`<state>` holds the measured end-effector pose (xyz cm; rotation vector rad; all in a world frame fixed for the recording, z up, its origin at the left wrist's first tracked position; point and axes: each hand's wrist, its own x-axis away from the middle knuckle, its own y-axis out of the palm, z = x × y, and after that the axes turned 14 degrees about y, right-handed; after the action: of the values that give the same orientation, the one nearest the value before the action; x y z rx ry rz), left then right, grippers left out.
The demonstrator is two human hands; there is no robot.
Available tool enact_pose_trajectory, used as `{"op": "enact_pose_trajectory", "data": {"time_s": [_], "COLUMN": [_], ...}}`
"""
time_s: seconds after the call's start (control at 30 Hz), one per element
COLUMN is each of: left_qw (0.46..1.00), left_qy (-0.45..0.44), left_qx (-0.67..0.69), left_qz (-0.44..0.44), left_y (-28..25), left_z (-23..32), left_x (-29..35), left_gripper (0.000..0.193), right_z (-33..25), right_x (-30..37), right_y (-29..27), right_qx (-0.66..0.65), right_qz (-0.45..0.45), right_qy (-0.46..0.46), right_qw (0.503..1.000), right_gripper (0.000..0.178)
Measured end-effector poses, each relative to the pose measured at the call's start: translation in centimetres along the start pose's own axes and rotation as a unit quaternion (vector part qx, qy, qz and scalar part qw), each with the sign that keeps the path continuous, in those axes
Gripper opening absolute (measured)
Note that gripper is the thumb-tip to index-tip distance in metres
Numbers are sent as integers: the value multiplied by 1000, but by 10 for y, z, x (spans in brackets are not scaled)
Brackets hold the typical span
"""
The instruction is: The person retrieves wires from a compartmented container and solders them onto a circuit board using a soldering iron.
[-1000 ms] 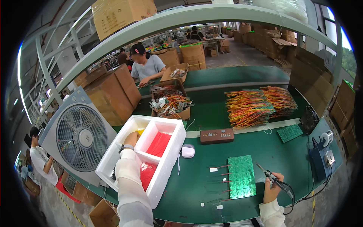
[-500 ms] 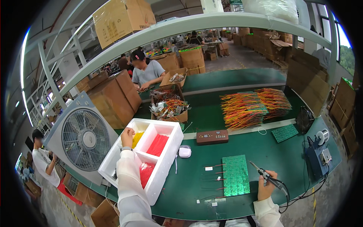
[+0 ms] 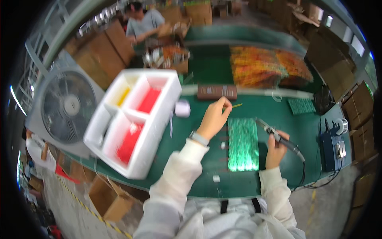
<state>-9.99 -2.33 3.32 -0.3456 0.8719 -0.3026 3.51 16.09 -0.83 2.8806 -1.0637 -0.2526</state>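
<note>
The left hand (image 3: 215, 117) has left the white foam box (image 3: 156, 133) and pinches a yellow wire (image 3: 237, 105) near the green circuit board's (image 3: 243, 145) far edge. The board lies toward the bench's (image 3: 199, 184) front edge, beside the right hand (image 3: 277, 148) gripping a soldering iron (image 3: 281, 138); parts and tool seem gathered.

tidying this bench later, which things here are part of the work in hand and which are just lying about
Seemingly in use:
thin yellow strand, in the left hand
soldering iron, in the right hand
green circuit board
white foam box, holding red strands and yellow strands
blue unit, apparently the iron's

Seemingly just lying about:
brown case
pale lilac case
grey fan
</note>
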Motion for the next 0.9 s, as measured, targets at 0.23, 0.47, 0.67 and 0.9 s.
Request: {"op": "enact_pose_trajectory", "data": {"time_s": [0.23,0.47,0.67,0.9], "left_qw": [997,996,999,998], "left_qy": [-13,20,-8,-26], "left_qx": [-57,-85,-23,-44], "left_qz": [46,-29,-22,-41], "left_y": [13,4,15,19], "left_z": [2,-5,-4,-4], "left_x": [20,43,47,43], "left_gripper": [7,9,11,9], "right_z": [-7,-9,2,7], "right_x": [1,-4,5,3], "right_y": [-1,23,18,15], "right_qx": [10,-29,89,113], "right_qz": [-3,12,-37,-37], "right_qy": [-12,13,-62,-80], "right_qw": [1000,999,993,990], "right_gripper": [23,26,33,36]}}
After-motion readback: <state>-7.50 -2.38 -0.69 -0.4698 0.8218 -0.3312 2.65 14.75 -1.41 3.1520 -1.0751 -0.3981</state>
